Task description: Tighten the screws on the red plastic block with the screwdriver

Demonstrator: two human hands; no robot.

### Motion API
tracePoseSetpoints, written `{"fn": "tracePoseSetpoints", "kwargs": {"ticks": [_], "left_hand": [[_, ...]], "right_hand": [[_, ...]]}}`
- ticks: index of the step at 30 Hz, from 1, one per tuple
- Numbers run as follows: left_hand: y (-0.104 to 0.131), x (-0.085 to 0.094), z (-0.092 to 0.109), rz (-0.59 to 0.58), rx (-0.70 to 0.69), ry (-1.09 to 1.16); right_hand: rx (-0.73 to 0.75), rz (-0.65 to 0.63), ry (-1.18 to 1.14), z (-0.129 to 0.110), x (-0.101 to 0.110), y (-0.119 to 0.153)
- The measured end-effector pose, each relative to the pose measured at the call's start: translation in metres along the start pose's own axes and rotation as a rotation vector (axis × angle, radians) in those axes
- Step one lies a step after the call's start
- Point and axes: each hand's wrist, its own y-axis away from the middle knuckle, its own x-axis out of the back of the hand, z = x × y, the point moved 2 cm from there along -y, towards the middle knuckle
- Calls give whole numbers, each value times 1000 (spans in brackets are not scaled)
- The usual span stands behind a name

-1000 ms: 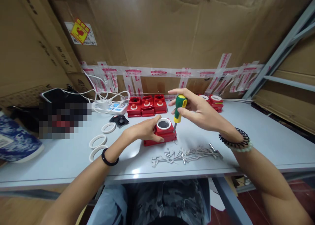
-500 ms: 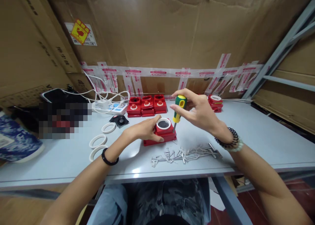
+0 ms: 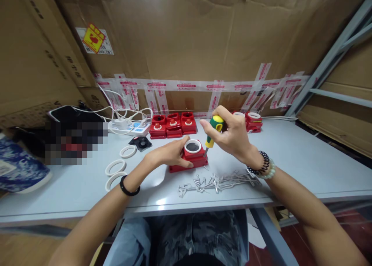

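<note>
Red plastic fills the middle of the pale grey surface (image 3: 305, 161), where a person seated at the near edge works on a square red housing (image 3: 190, 159) topped by a white ring (image 3: 193, 146) around a dark centre. The left hand (image 3: 168, 155) lies against the housing's left side, fingers curled round its near edge, pinning it flat. The right hand (image 3: 232, 136) is closed round the green-and-yellow handle of a screwdriver (image 3: 212, 132), its grip tight on the tool; the shaft slants down and left, and its tip meets the housing's right-hand corner just beside the white ring. The housing thus sits directly below and left of that grip, between the two hands.

Because the tool stands tilted rather than upright, the tip could, by the look of it, ride out of the screw head and skid across the plastic or toward the steadying fingers. Too little hold from the left hand might let the housing turn under the twist.

A loose heap of metal screws (image 3: 217, 180) lies near the front edge, close enough for a forearm to scatter. Three white rings (image 3: 116, 167) rest to the left, a row of finished red units (image 3: 173, 125) stands at the back beside a white power strip (image 3: 135, 128), and two more red units (image 3: 253, 120) sit behind the right hand. Taped cardboard (image 3: 186, 37) walls the bench.
</note>
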Motion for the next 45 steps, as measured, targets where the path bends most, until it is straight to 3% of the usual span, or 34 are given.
{"fn": "tracePoseSetpoints", "kwargs": {"ticks": [3,8,10,12,16,18,20,23,25,27,31,33,40,45], "left_hand": [[0,1,0,0,3,-8],[0,0,0,-9,-1,7],[0,0,1,-10,-5,16],[1,0,1,-10,-1,21],[1,1,1,-4,17,1],[1,1,0,-6,19,-11],[1,1,0,-12,19,-17],[0,1,0,-11,22,-16],[1,1,1,-4,21,-6],[1,1,2,3,21,-1],[1,1,2,2,24,0],[1,1,2,3,25,0],[1,1,1,17,45,-35],[1,1,-1,22,51,-35]], "right_hand": [[27,-7,59,1,-1,1],[8,-398,-454,8,12,-5],[4,-472,-524,9,13,-7],[-19,-401,-410,9,9,-8],[-66,-55,-17,6,1,-8],[-61,-46,90,5,1,-8],[-60,-178,56,6,7,-9],[-52,-450,-212,7,17,-9],[-45,-532,-327,7,20,-9],[-49,-482,-313,6,17,-8],[-54,-203,-108,4,1,-9],[-51,-126,-31,4,-7,-10],[-8,1,318,4,-19,-18],[-23,17,535,1,-25,-25]]}}
